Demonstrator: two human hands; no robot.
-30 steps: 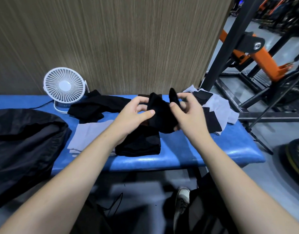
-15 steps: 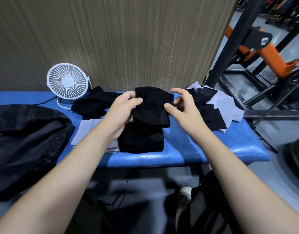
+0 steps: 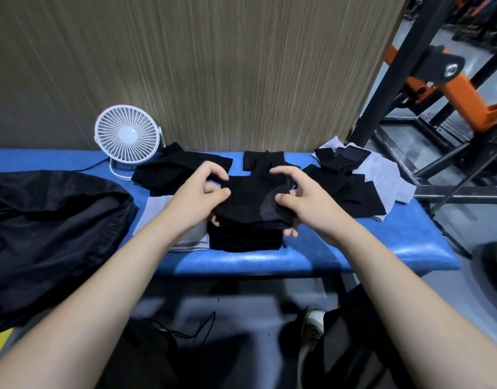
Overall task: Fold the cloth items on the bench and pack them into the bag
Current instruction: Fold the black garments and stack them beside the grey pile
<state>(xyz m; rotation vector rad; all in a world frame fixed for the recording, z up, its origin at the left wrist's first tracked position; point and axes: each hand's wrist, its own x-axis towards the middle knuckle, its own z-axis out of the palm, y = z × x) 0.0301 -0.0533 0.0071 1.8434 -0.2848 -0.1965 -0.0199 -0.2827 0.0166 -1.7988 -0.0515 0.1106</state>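
Observation:
A folded black cloth [image 3: 251,202] is held between both hands just over a stack of folded black cloths [image 3: 246,238] in the middle of the blue bench [image 3: 354,248]. My left hand [image 3: 198,196] grips its left edge, and my right hand [image 3: 300,196] grips its right edge, fingers curled under. A folded grey cloth [image 3: 185,237] lies left of the stack. Unfolded black cloths [image 3: 180,171] lie behind near the fan, and a pile of black and grey cloths [image 3: 362,178] lies at the right. The black bag [image 3: 50,234] lies at the bench's left end.
A white desk fan [image 3: 127,138] stands at the back left against the wood-grain wall. Black and orange gym frames [image 3: 444,88] stand to the right. A shoe [image 3: 312,329] and a cable [image 3: 185,329] are on the floor below the bench.
The black cloth has been folded flat and lowered from chest height down to the black stack. Both hands moved down with it and spread to its two edges.

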